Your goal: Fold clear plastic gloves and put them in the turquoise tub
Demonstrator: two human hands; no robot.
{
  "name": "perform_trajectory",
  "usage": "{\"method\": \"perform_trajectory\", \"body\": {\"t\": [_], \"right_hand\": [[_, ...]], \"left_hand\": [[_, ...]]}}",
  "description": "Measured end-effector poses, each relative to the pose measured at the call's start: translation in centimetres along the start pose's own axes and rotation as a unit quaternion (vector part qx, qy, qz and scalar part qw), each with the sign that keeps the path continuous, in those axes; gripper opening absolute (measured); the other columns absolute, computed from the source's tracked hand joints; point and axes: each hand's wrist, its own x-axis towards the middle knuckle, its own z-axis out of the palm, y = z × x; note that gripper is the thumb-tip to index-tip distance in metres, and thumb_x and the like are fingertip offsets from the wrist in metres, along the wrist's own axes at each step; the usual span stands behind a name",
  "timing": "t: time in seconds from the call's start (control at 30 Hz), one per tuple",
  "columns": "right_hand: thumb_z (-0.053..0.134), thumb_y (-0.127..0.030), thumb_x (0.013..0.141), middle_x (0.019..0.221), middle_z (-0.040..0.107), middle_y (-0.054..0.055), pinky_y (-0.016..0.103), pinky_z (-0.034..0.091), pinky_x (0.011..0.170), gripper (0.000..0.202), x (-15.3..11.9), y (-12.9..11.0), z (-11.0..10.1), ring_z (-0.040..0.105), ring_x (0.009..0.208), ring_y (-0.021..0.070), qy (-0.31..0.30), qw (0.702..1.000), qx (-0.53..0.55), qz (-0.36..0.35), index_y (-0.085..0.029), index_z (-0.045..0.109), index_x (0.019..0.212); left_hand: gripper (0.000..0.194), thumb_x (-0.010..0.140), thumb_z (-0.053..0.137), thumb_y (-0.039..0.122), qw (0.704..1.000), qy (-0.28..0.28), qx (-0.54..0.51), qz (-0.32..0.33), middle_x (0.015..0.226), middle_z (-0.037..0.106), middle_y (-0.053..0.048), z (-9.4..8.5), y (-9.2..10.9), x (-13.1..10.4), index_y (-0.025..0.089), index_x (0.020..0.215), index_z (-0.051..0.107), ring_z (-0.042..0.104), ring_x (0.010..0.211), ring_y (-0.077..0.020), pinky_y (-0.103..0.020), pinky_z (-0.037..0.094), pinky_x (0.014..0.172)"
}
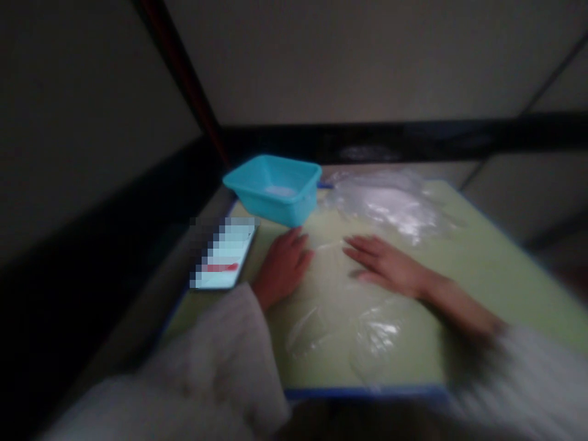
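Head cam's pretty dark and smeary, but both hands are readable: the left hand (285, 263) and right hand (386, 263) are palm-down over the tabletop (496, 269), fingers stretched out and pointing away or inward, neither one clenched or visibly gripping anything. Clear plastic (344, 312) lies pretty flat in the gap between them and runs back toward the wearer, with shiny wrinkles nearer than the hands. Can't really tell if either palm is pressing on it, too blurry. Just past the left fingertips sits a turquoise bin (275, 210) with something pale in the bottom, too fuzzy to name. Beyond the right hand there's a crumpled heap of clear plastic (390, 202), all glare. Just left of the left hand is a lit-up screen device (225, 257), partly pixelated, with a red patch showing. Fluffy light sleeves (220, 355) on both arms, and blue edging (362, 392) on the near side, closer than either hand.
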Motion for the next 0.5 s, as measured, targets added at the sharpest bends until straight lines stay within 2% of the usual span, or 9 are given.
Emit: {"method": "perform_trajectory", "body": {"t": [0.1,0.23,0.4,0.5], "right_hand": [[0.039,-0.053,0.092,0.147,0.034,0.018,0.051,0.024,0.111,0.061,0.0,-0.2,-0.4,0.03,0.136,0.03,-0.001,1.0,0.014,0.001,-0.012,0.042,0.138],[0.049,-0.055,0.087,0.15,0.028,0.017,0.049,0.021,0.112,0.07,0.0,-0.9,-0.9,0.024,0.139,0.0281,-0.023,0.998,0.06,-0.023,-0.014,0.035,0.142],[0.061,-0.054,0.079,0.152,0.024,0.016,0.05,0.016,0.114,0.082,-0.1,-1.5,-1.4,0.019,0.14,0.0277,-0.044,0.993,0.102,-0.04,-0.016,0.029,0.145],[0.065,-0.046,0.08,0.15,0.03,0.016,0.048,0.024,0.112,0.075,-0.4,-1.0,-2.5,0.026,0.138,0.0287,-0.042,0.99,0.133,-0.009,-0.016,0.036,0.142]], "left_hand": [[0.032,0.091,0.041,0.024,0.998,0.017,-0.036,0.045,0.132,0.052,-0.013,-0.3,0.6,-0.1,0.013,0.116,0.056,0.044,0.126,-0.0231,-0.042,0.036,0.106],[0.032,0.088,0.046,0.022,0.993,0.001,-0.069,0.095,0.133,0.051,-0.013,-0.8,1.6,-0.4,0.013,0.117,0.056,0.045,0.125,-0.0231,-0.043,0.034,0.108],[0.046,0.087,0.052,0.032,0.984,-0.096,-0.068,0.132,0.143,0.042,-0.013,-1.1,2.4,-0.8,0.015,0.129,0.047,0.034,0.134,-0.026,-0.051,0.02,0.112],[0.053,0.088,0.052,0.035,0.978,-0.145,-0.049,0.143,0.147,0.036,-0.013,-1.0,2.2,-0.9,0.016,0.136,0.04,0.028,0.137,-0.0273,-0.054,0.015,0.112]]}}
